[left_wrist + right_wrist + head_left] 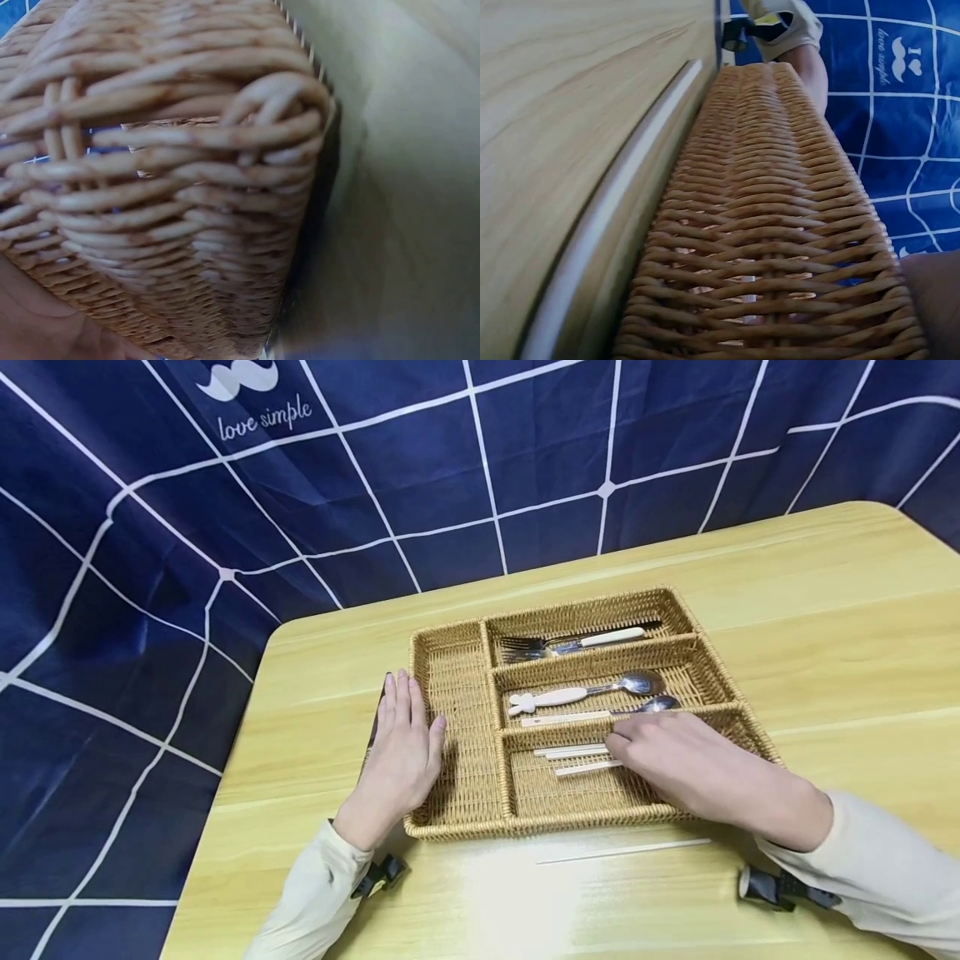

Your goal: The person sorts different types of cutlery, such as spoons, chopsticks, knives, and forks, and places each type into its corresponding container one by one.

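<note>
Navy cloth (420, 468) with white grid lines hangs past the far and left edges of the desk (847, 635), pale wood. Woven tray (480, 829) sits on it, slightly turned: one long bay on the left, three cross bays on the right, dividers presumably there to keep cutlery sorted by type.

Left hand (397, 752) lies along the tray's left wall, fingers straight, grip released; reads as a brace against sliding. Right hand (678, 764) reaches over the near bay, down by the chopsticks (573, 752). Can't tell if that grip is pinching one or just nudging; the back of the hand hides the fingertips.

Spoons (562, 697) in the middle bay, bowls right, handles left, side by side so neither crosses the other. Forks (525, 647) in the far bay, tines left. Chopsticks run lengthwise, right ends hidden by the hand; the bay's long direction suits them.

One thin pale stick (624, 852) lies out on the desk, near side, just beside the tray; likely a chopstick too.
</note>
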Demonstrator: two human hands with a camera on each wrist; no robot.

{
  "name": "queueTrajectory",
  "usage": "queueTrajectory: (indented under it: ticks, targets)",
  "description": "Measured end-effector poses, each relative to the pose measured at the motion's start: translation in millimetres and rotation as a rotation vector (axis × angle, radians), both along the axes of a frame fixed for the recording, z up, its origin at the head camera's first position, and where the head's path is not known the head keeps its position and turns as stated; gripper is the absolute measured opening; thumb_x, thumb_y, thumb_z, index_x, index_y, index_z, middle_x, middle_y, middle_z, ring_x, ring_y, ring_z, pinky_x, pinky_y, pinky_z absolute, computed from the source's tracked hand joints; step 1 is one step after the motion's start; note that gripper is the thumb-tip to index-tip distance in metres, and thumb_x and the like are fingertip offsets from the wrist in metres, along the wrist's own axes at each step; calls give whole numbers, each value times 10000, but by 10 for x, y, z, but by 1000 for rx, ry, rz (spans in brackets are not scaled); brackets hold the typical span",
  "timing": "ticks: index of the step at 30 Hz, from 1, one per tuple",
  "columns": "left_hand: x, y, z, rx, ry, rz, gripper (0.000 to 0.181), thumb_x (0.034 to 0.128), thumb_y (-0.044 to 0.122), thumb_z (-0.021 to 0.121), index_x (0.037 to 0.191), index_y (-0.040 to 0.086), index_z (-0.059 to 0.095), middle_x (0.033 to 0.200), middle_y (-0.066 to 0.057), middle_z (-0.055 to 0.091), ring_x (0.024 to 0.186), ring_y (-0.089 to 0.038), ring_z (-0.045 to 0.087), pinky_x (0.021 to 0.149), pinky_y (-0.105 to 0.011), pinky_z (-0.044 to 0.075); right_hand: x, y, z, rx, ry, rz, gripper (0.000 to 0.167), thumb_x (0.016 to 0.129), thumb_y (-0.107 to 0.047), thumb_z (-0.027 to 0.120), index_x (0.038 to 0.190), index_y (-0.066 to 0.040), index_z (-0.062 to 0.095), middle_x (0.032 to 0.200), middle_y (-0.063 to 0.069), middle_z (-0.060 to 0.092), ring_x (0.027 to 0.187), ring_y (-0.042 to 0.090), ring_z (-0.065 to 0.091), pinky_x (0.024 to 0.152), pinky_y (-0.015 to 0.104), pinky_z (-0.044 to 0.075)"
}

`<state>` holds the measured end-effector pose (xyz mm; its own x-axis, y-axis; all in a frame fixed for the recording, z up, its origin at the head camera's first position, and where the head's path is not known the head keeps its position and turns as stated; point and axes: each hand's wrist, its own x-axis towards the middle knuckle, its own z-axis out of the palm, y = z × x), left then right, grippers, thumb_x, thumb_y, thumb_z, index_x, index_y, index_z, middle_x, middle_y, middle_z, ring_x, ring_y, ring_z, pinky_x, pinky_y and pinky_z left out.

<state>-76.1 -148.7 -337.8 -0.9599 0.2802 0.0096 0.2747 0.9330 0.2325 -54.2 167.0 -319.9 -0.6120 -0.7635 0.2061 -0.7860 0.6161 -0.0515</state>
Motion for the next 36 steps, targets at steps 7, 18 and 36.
queueTrajectory:
  ticks: [7, 18, 36]
  targets:
    - [-8, 8, 6, -1, -5, 8, 643, 1062, 332, 215, 1476, -130, 46, 1555, -281, -79, 1450, -398, -72, 1184, -464, 5, -4, -20, -63, 77, 45, -35, 307, 615, 145, 722, 687, -101, 553, 625, -60, 454, 514, 86, 407, 398, 176, 335]
    - [-2, -17, 19, -29, -22, 6, 647, 1062, 322, 238, 1472, -141, 45, 1551, -301, -66, 1447, -411, -72, 1183, -477, 6, 9, -96, -94, 48, 113, -84, 285, 614, 172, 708, 680, -74, 580, 625, -22, 499, 503, 116, 442, 394, 193, 355]
    - [1, 29, 20, -34, -16, 9, 634, 1064, 322, 208, 1473, -133, 41, 1555, -294, -56, 1445, -406, -84, 1181, -473, 9, 806, -255, 3, -252, 257, 63, 594, 1045, -142, 133, 824, -55, 678, 793, 9, 656, 690, 144, 622, 601, 274, 566]
